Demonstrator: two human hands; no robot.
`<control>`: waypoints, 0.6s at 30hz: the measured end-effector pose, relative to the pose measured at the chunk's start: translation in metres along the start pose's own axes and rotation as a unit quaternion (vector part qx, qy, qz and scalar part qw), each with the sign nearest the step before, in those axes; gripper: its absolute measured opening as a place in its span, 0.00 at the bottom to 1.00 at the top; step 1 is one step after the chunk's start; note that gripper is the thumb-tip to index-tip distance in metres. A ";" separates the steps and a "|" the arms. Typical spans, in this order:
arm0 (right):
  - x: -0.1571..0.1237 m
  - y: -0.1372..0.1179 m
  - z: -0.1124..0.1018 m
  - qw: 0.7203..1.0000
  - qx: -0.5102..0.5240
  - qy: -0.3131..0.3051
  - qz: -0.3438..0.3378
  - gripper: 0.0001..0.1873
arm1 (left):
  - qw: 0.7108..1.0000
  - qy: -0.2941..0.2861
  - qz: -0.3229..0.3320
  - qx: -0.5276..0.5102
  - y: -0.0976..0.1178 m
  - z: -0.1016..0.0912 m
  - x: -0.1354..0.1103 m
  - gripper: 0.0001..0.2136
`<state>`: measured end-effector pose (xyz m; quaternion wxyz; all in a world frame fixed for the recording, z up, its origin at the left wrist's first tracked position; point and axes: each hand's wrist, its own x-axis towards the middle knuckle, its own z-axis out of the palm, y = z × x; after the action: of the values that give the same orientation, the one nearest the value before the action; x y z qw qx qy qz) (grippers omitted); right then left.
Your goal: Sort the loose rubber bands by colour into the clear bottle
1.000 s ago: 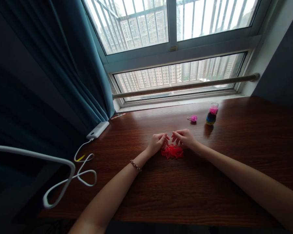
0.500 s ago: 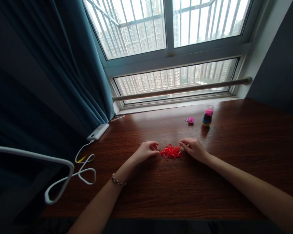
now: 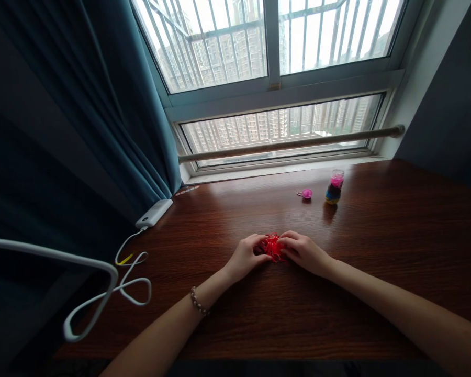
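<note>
A small heap of thin red strands and loops point(image 3: 273, 248) lies on the wooden table; they look like rubber bands, but their exact kind is hard to make out. From the left, my left hand point(image 3: 248, 256) cups the heap's edge, thumb and fingers apart around it. On the opposite side my right hand point(image 3: 305, 252) rests its spread, bent fingers against the heap and hides part of it. Both hands touch the red strands, which stay on the table. A braided bracelet point(image 3: 198, 302) circles my left wrist.
Farther back stand a small glass jar point(image 3: 334, 187) with pink, dark, blue and yellow colours and, beside it, a pink round item point(image 3: 306, 193) with a loop. A white power bank point(image 3: 154, 213) with a white cable point(image 3: 135, 280) lies left, by the curtain point(image 3: 149, 131).
Both hands have moved inward onto the red heap, the left one to the right and the right one to the left. The heap looks narrower and more covered by fingers.
</note>
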<state>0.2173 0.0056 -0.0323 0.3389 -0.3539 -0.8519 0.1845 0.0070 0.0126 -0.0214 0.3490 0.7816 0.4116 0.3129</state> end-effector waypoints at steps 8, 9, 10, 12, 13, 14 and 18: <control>0.003 -0.001 0.003 1.000 -0.012 0.010 0.005 0.09 | 1.000 0.029 -0.006 -0.007 0.002 0.006 0.000 0.22; 0.003 0.000 0.004 1.000 -0.014 0.010 0.007 0.08 | 0.999 0.035 -0.008 0.000 0.002 0.006 0.000 0.21; 0.003 0.000 0.004 1.000 -0.016 0.012 0.009 0.08 | 0.999 0.041 -0.007 0.011 0.004 0.007 0.000 0.19; 0.003 0.000 0.005 1.000 -0.019 0.017 0.011 0.08 | 0.998 0.051 0.005 0.038 0.006 0.006 0.001 0.14; 0.003 0.000 0.006 1.000 -0.020 0.019 0.013 0.08 | 0.997 0.052 0.015 0.048 0.008 0.006 0.001 0.12; 0.002 0.000 0.006 0.999 -0.020 0.021 0.014 0.09 | 0.997 0.052 0.025 0.053 0.009 0.007 0.001 0.09; 0.003 -0.002 0.008 0.999 -0.005 0.038 0.017 0.15 | 0.997 0.050 0.046 0.041 0.010 0.010 0.002 0.06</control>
<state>0.2091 0.0052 -0.0355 0.3661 -0.3770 -0.8331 0.1725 0.0195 0.0072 -0.0184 0.2810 0.7967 0.4049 0.3498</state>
